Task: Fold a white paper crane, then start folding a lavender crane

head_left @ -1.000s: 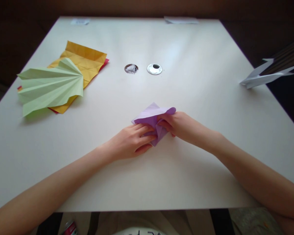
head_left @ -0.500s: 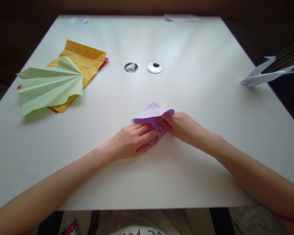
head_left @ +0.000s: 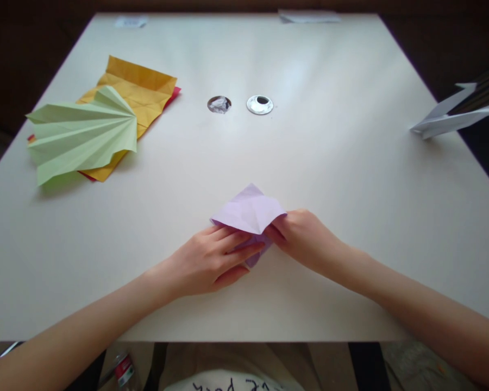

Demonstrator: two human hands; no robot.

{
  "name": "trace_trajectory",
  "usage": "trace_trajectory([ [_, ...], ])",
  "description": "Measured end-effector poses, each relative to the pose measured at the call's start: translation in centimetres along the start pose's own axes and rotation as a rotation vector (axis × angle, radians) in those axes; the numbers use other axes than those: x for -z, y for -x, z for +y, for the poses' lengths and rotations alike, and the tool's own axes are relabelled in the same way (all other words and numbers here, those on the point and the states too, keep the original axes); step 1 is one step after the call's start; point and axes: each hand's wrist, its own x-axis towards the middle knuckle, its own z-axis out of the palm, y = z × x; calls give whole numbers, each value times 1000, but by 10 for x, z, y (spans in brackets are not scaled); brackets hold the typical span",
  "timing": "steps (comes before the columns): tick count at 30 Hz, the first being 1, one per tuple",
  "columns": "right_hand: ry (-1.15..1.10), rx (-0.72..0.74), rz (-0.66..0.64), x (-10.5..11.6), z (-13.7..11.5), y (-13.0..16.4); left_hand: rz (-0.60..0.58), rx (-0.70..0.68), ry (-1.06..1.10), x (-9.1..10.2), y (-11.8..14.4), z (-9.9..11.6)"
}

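Observation:
A sheet of purple origami paper, partly folded, lies on the white table in front of me. Its upper flap rises and curls over my fingertips. My left hand holds the paper down from the left, fingers closed together across the lower layer and partly under the flap. From the right, my right hand grips the paper with its fingers curled in; the fingertips are hidden beneath the flap. A small purple corner points toward me below the hands.
At left, a pleated light green paper overlaps creased yellow paper, with red paper beneath. Two round table holes are beyond my hands. A white folded paper figure stands at right. A bottle is below the table edge.
Both hands and the purple paper sit lower in the view, nearer the table's front edge. The paper's flap has come forward, covering more of the fingers.

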Motion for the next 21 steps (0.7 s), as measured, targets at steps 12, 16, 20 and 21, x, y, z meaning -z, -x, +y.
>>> trace_trajectory([
  [12, -107, -90, 120, -8, 2, 2, -62, 22, 26, 3, -1, 1],
  [16, -110, -99, 133, -8, 3, 2, -62, 20, 24, 4, 0, 2],
  [20, -121, -97, 146, -8, 2, 3, -61, 18, 39, 5, -1, 2],
  [21, -125, -98, 147, -8, 2, 3, -63, 14, 43, 5, -1, 2],
])
